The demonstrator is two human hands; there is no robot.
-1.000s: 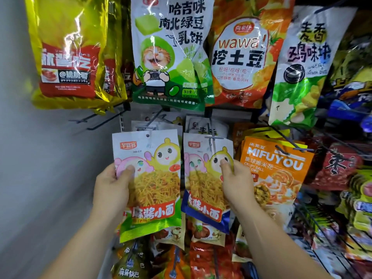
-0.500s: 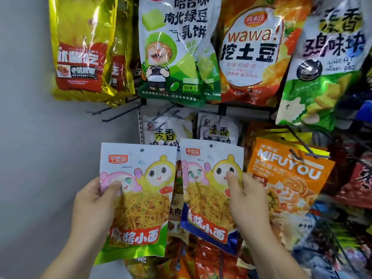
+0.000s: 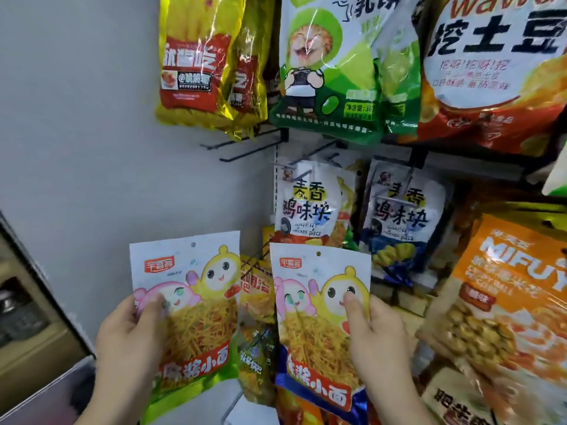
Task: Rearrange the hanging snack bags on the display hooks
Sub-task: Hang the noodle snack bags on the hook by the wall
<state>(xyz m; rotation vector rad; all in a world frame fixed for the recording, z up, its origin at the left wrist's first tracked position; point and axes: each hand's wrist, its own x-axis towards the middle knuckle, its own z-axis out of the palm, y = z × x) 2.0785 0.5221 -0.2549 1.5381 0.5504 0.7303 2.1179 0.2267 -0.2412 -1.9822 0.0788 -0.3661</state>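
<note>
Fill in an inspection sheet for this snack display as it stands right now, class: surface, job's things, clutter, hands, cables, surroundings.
Surface: no table; a rack of wire display hooks, two of them bare at upper left.
Job's things: green-trimmed noodle bag and blue-trimmed noodle bag, both off the hooks, hang holes free.
Clutter: crowded hanging stock, including the yellow bag, green cat bag, two chicken-piece bags and the orange MIFUYOU bag.
Hands: left hand grips the green-trimmed bag; right hand grips the blue-trimmed bag, thumbs on front.
Cables: nothing seen.
Surroundings: plain grey wall at left; blurred dark-edged fixture at lower left.
</note>
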